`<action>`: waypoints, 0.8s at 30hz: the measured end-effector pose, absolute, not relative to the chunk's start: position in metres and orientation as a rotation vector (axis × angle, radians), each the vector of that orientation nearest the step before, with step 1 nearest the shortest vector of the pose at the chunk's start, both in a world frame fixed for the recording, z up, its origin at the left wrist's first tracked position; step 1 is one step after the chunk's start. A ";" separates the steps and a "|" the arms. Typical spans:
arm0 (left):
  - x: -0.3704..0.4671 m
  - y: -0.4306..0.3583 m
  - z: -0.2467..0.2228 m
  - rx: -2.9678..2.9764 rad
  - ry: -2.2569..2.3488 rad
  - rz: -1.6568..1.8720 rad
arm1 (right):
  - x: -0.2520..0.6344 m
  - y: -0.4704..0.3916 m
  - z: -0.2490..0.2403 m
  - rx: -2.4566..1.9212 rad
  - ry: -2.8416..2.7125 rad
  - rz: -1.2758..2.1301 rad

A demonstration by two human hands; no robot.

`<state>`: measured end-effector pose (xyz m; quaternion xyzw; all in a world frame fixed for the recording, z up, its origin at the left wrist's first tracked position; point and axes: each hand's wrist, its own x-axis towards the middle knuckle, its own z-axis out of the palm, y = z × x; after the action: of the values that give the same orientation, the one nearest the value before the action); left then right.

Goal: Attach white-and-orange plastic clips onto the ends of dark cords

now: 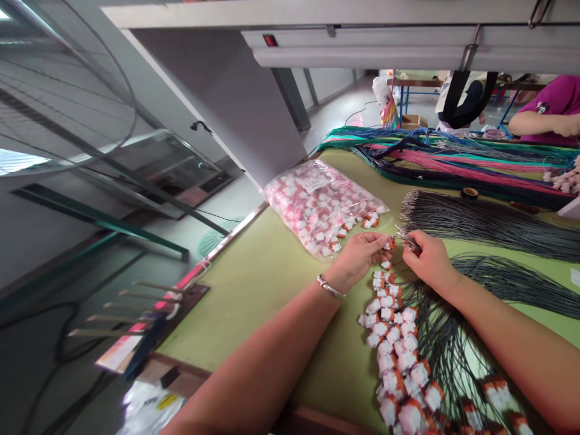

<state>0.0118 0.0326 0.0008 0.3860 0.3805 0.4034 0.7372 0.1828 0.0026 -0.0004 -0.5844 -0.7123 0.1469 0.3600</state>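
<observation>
My left hand (362,257), with a bracelet at its wrist, pinches a small white and orange connector (389,243). Close to its right, my right hand (428,257) is closed around several dark wires (410,241), their bare tips pointing at the connector. Whether a tip sits inside the connector I cannot tell. Below both hands lies a long pile of wired white and orange connectors (394,344), with dark wires trailing to the right. A clear plastic bag of loose connectors (317,202) lies just beyond my left hand, a few spilling from its mouth.
Bundles of black wires (480,220) lie on the green table (254,284) at the right. Behind them are coloured cables (435,157) and a tape roll (469,193). A rack with metal prongs (149,314) sits at the left edge. Another person (548,115) works across the table.
</observation>
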 end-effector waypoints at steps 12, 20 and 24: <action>0.016 0.030 0.004 0.878 0.920 0.813 | 0.186 0.002 -0.008 -1.501 -1.997 0.223; 0.021 0.026 0.003 0.902 0.963 0.924 | 0.184 0.001 -0.004 -1.502 -1.958 0.317; 0.024 0.025 -0.001 0.916 0.981 0.955 | 0.182 0.001 -0.005 -1.500 -1.942 0.355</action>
<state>0.0242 0.0254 -0.0011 0.4079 0.4369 0.4251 0.6797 0.1822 0.0009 -0.0055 -0.5722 -0.7408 0.1352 0.3248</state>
